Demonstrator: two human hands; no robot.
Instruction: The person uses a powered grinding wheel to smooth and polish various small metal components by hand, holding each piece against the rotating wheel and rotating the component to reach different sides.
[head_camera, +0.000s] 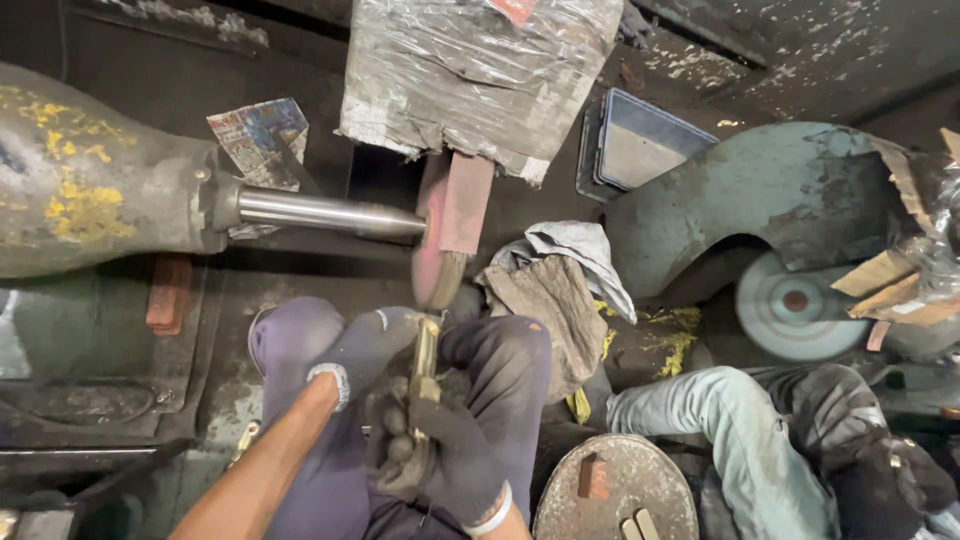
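Both gloved hands close on one brass workpiece (426, 362), a narrow yellowish strip at lower centre of the frame. Left hand (365, 350) wraps its fingers (392, 322) around the upper part of the strip; right hand (440, 455) clamps the lower part, fingers (395, 445) curled tight against it. Neither hand shows an open finger.

Long axis of the workpiece runs near vertical in the frame, lower end toward the body, upper end toward the buffing wheel (438, 262). That wheel lies directly above the fingers, at centre frame, seen edge-on, pinkish and worn. The upper tip of the strip sits at or just under the wheel's lower rim; contact cannot be confirmed. Left hand is the nearer of the two to the wheel.

Steel shaft (325, 213) carries the wheel and enters the motor housing (85, 180) at upper left. A plastic-wrapped guard (470, 70) hangs above the wheel. Rags (560, 285) lie just right of the wheel. Another person's leg (730, 430) rests at lower right, well apart from the hands
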